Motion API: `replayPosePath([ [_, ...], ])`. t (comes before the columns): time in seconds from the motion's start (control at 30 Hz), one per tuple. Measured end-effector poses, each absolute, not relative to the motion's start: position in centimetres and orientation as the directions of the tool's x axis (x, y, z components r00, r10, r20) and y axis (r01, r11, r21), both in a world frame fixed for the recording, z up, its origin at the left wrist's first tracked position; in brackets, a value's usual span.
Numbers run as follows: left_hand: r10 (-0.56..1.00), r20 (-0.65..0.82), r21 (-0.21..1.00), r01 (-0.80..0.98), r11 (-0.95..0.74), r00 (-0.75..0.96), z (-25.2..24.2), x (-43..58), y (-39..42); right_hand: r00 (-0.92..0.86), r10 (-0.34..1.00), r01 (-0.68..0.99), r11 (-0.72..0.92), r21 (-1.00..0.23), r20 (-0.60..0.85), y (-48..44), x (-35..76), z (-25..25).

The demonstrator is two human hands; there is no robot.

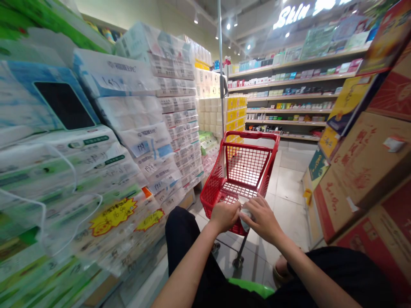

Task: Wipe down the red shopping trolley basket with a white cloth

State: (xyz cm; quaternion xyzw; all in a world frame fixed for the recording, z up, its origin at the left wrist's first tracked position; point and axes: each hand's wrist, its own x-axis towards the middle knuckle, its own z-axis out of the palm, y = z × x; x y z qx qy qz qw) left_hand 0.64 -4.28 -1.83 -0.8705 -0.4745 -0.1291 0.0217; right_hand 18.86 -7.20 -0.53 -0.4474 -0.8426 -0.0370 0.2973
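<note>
My left hand (225, 216) and my right hand (261, 217) meet in front of me, above the near end of a red shopping cart (213, 192). Between them is a small, pale, crumpled-looking item (246, 221), with a white piece sticking up at its top. The right fingers curl over it, and the left fingers are pinched at its left side. Most of the item is covered by the fingers, so its kind is unclear. The cart's basket is red plastic lattice, and its wheels rest on the tiled floor.
Stacked tissue packs (138, 115) line the left, with a phone (64, 105) and a white cable (75, 171) on them. Cardboard boxes (369, 162) rise on the right. Behind stand a metal pole (221, 55) and stocked shelves (289, 100). Something green (250, 287) shows beneath me.
</note>
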Motion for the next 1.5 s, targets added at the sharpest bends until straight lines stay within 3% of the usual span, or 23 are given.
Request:
replayPosePath([
  [0.37, 0.808, 0.263, 0.143, 0.807, -0.573, 0.527, -1.4, -0.1, -4.2, -0.418, 0.723, 0.698, 0.643, -0.315, 0.55, -2.1, 21.9, -0.6],
  [0.5, 0.817, 0.26, 0.128, 0.82, -0.557, 0.514, -1.5, 0.0, -4.2, -0.259, 0.824, 0.712, 0.515, -0.477, 0.503, 1.0, 24.5, -0.4],
  [0.63, 0.816, 0.269, 0.111, 0.825, -0.555, 0.512, -1.5, -0.4, -4.1, -0.117, 0.917, 0.595, 0.373, -0.712, 0.382, 1.6, 25.5, -0.5],
  [0.73, 0.811, 0.267, 0.109, 0.819, -0.563, 0.521, -1.4, -0.7, -4.1, -0.047, 0.895, 0.484, 0.409, -0.773, 0.444, 0.9, 24.9, 0.1],
  [0.8, 0.811, 0.261, 0.108, 0.819, -0.564, 0.524, -1.3, -0.7, -4.1, 0.006, 0.832, 0.444, 0.495, -0.747, 0.555, 0.4, 24.4, 0.9],
  [0.87, 0.808, 0.26, 0.106, 0.817, -0.568, 0.528, -1.3, -0.7, -4.1, -0.084, 0.788, 0.463, 0.572, -0.677, 0.61, 0.1, 23.9, 1.7],
  [1.0, 0.801, 0.277, 0.094, 0.815, -0.572, 0.531, -1.3, -0.8, -4.0, -0.51, 0.737, 0.634, 0.671, -0.384, 0.444, 0.0, 23.4, 1.3],
  [1.1, 0.798, 0.29, 0.093, 0.814, -0.573, 0.529, -1.5, -0.8, -3.9, -0.447, 0.77, 0.79, 0.578, -0.203, 0.455, 0.5, 23.5, -0.8],
  [1.23, 0.795, 0.29, 0.095, 0.811, -0.577, 0.532, -1.7, -0.7, -3.8, -0.302, 0.786, 0.852, 0.476, -0.217, 0.54, 1.2, 23.4, -2.6],
  [1.5, 0.778, 0.324, 0.103, 0.798, -0.594, 0.538, -2.3, -1.1, -3.1, -0.506, 0.707, 0.743, 0.648, -0.166, 0.495, -2.7, 18.3, -1.1],
])
